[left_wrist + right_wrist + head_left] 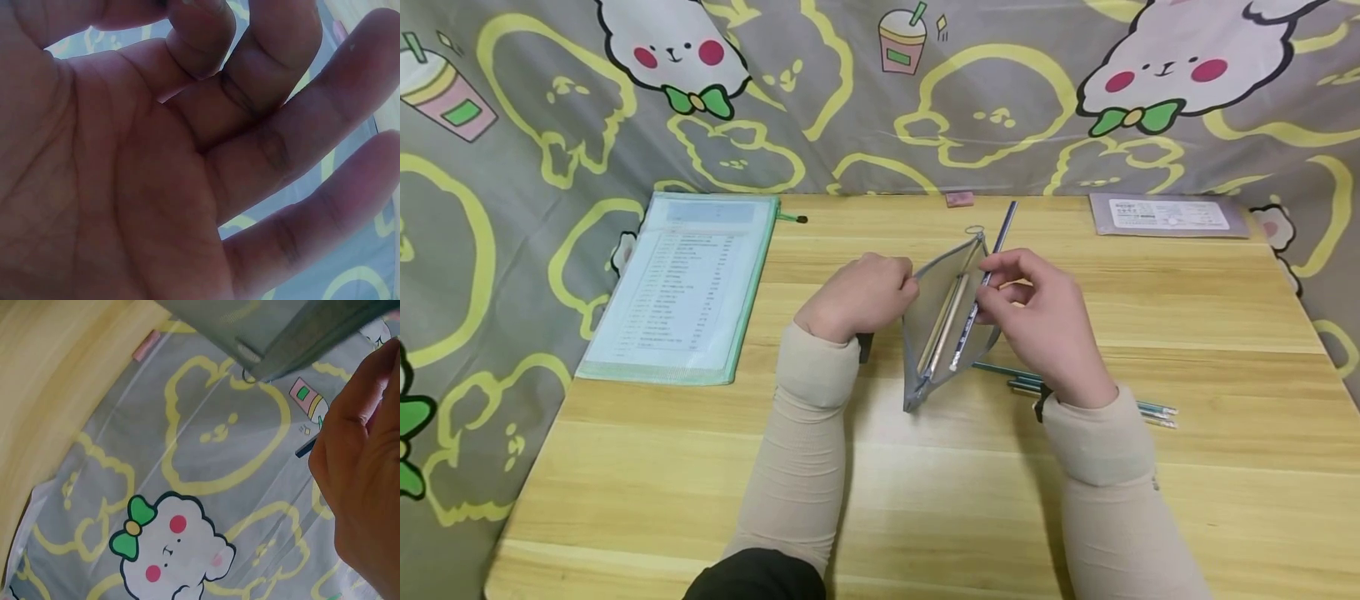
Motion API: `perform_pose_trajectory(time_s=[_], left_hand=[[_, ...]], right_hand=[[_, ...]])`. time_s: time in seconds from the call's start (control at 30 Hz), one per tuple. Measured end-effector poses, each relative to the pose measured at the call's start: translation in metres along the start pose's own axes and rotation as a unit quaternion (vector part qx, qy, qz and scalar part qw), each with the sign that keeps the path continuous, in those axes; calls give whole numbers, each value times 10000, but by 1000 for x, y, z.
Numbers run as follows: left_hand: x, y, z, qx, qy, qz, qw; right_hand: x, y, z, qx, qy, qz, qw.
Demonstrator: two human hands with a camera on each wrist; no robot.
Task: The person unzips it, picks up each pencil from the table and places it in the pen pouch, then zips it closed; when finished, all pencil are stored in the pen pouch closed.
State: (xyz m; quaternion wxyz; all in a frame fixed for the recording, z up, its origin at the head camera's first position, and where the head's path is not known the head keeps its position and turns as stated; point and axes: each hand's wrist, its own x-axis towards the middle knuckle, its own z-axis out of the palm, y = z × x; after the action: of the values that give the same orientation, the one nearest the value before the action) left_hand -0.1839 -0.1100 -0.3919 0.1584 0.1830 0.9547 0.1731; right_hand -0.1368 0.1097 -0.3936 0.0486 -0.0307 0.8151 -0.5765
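Note:
In the head view my left hand (861, 292) pinches the left edge of a grey mesh zip pouch (928, 293), which gapes upward. Its palm and loosely bent fingers fill the left wrist view, and the pinching tips are out of sight there. Several pencils (951, 321) lie lengthwise inside the pouch. A blue patterned pencil (1006, 225) is held between the thumb and fingers of my right hand (1048, 325), its eraser end down within the pouch mouth. The right wrist view catches the pouch's ringed corner (253, 359) and part of the right hand (369, 481).
More pencils (1157, 409) lie on the wooden table (925, 517) under the right wrist. A pink eraser (959, 199) sits at the back edge. A green-edged document folder (677, 292) is at left, a grey labelled packet (1168, 215) at back right. Patterned cloth (865, 125) hangs behind.

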Motion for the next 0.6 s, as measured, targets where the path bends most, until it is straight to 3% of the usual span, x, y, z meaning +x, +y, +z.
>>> perform_pose_trajectory(time_s=[0.6], left_hand=[[1, -1, -1, 21, -28, -3, 10000]], right_hand=[[1, -1, 12, -338, -254, 176, 9990]])
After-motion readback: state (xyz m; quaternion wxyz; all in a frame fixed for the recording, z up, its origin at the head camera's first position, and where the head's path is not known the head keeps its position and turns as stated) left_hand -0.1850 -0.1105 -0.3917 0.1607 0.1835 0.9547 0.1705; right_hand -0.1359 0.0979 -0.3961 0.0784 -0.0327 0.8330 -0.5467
